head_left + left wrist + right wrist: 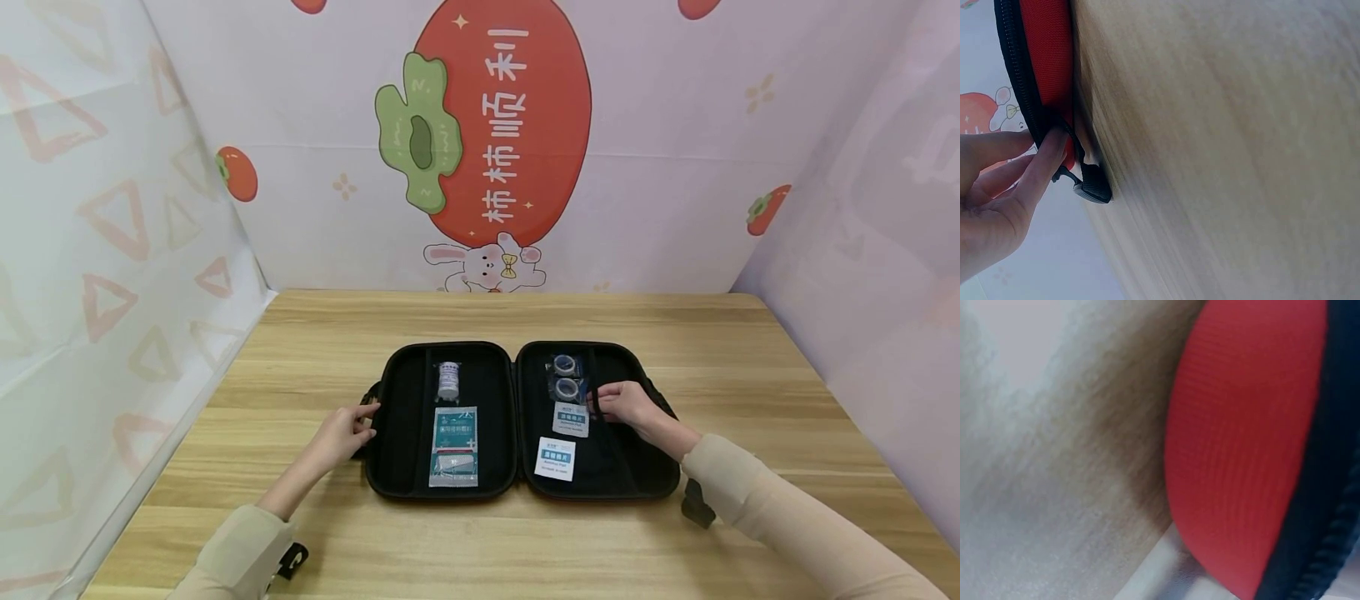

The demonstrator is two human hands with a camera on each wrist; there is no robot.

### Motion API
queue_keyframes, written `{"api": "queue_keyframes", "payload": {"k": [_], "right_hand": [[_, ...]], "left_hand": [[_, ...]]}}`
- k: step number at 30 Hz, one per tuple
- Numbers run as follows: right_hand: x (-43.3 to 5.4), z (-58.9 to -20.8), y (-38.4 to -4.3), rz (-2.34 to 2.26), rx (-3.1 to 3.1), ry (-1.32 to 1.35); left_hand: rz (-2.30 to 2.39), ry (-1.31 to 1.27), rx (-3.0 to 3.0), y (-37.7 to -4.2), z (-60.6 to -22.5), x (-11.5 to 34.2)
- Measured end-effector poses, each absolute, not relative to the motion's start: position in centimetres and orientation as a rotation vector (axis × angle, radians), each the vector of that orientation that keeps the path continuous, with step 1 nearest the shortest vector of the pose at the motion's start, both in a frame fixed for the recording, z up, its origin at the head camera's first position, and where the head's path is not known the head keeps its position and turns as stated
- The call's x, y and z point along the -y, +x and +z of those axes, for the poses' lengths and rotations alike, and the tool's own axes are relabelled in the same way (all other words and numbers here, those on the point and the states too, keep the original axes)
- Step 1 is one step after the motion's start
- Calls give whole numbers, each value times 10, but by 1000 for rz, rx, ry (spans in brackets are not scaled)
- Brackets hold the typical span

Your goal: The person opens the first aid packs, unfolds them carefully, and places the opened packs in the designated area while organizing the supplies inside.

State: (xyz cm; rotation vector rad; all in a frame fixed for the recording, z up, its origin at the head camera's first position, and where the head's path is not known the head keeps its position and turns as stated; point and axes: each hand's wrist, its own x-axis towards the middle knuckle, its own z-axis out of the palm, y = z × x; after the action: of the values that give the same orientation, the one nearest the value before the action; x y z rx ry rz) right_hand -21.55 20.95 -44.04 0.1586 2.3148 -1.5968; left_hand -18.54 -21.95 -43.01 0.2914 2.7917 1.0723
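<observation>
A first-aid case (516, 417) lies spread open on the table, black inside and red outside. My left hand (345, 429) grips its left rim, fingertips at the zipper edge (1022, 81) beside a hanging black zipper pull (1092, 184). My right hand (626, 403) reaches into the right half and pinches the black elastic strap (606, 433), which crosses over its fingers. Left of those fingertips are two wrapped tape rolls (566, 389) and two white antiseptic pad packets (556, 459). The right wrist view shows only the red outer shell (1241, 437) and table; that hand is hidden there.
In the case's left half lie a wrapped white bandage roll (448, 381) and a green-and-clear packet (453, 447), alongside another elastic strap (422, 425). A wooden table (480, 542) carries the case. Printed cloth walls (660, 167) stand behind and on both sides.
</observation>
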Motion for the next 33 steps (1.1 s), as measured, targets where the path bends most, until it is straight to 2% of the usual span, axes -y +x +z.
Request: {"api": "queue_keyframes", "payload": {"k": [18,22,25,33], "right_hand": [[-217,-434,-214,-1561,-2297,81],[-224,-433,-211,-1575,-2302,53],[-228,-430,-209,-1569,-2317,5],[-232,-416,-201,-1490,-2408,-217]], "left_hand": [[1083,287,-2785,-185,-428,219],[1124,376,-2791,-185,-431,223],[1136,410,-2790,-184,-431,224],[1080,308,-2790,-183,-429,220]]}}
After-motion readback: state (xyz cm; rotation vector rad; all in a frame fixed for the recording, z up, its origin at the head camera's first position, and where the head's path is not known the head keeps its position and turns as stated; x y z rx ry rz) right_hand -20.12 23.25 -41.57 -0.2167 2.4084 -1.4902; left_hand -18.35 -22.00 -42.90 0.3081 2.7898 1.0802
